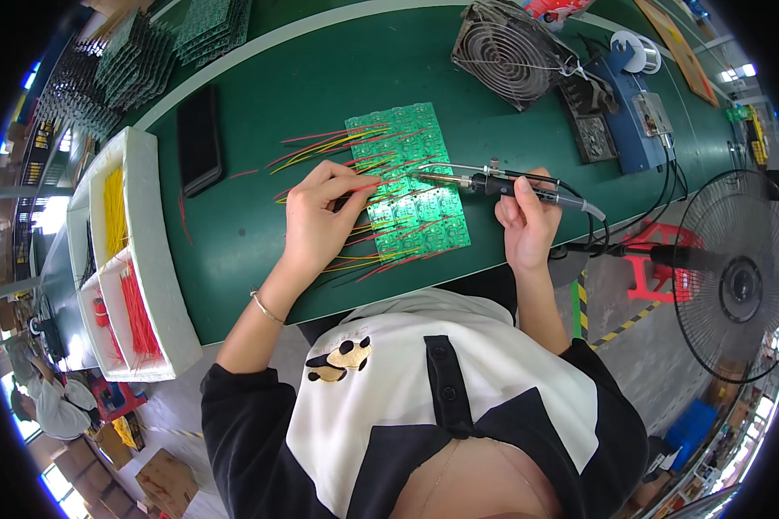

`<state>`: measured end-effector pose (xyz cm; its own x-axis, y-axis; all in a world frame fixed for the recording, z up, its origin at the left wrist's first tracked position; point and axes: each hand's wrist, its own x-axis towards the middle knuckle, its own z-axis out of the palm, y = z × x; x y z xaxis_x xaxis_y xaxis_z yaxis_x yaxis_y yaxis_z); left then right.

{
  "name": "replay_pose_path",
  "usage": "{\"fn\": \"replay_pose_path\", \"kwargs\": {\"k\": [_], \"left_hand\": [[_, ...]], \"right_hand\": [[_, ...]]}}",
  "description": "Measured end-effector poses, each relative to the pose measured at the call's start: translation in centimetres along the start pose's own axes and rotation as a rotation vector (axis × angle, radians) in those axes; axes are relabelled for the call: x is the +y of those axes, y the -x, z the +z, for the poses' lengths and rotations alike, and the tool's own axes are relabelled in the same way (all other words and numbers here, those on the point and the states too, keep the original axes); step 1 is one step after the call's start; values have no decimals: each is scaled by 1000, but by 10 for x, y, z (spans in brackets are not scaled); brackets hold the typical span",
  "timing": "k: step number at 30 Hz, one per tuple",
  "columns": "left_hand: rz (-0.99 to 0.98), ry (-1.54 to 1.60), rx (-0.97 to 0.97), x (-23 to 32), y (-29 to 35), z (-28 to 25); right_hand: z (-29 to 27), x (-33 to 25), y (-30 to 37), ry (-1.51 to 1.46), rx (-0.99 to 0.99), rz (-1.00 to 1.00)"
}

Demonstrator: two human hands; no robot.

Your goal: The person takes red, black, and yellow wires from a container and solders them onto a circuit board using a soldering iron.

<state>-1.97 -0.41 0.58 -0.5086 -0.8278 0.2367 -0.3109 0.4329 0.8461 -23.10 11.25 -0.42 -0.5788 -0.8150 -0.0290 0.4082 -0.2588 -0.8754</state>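
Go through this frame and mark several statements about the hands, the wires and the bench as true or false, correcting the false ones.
1. The right grip holds the soldering iron. True.
2. The left grip rests on the phone. False: it is pinched together at a red wire over the circuit board panel.
3. The phone lies on the circuit board panel. False: the phone lies on the green table, left of the panel and apart from it.
4. The white tray has yellow wires and red wires in separate compartments. True.
5. The solder spool is inside the white tray. False: it is at the upper right, by the blue box.
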Motion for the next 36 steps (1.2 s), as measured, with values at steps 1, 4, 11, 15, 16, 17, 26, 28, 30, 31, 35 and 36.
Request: {"fn": "replay_pose_path", "kwargs": {"k": [1,4,11,15,16,17,26,28,30,31,35,36], "left_hand": [[1,0,-3,1,0,-1],[-87,-1,-43,6,-3,-4],[-69,32,-64,2,-4,-6],[-68,11,-81,0,-4,-6],[-69,11,-80,0,-4,-6],[-52,11,-69,1,-4,-5],[83,-88,-33,4,-2,-3],[91,-91,-30,4,-2,-4],[89,-88,-37,2,-1,-5],[90,-87,-34,2,-2,-5],[42,-68,-62,4,-3,-6],[36,-77,-67,5,-3,-7]], "right_hand": [[1,0,0,-1,3,-1],[-1,0,0,-7,6,-4],[0,0,1,3,-17,6],[1,0,1,15,-12,5],[0,0,1,11,-8,1],[0,1,1,8,-4,-3],[0,0,0,21,20,-23],[2,1,0,22,16,-24],[2,1,0,25,10,-27],[1,2,0,42,7,-29],[0,2,1,65,-7,-26],[0,2,1,65,-9,-26]]}}
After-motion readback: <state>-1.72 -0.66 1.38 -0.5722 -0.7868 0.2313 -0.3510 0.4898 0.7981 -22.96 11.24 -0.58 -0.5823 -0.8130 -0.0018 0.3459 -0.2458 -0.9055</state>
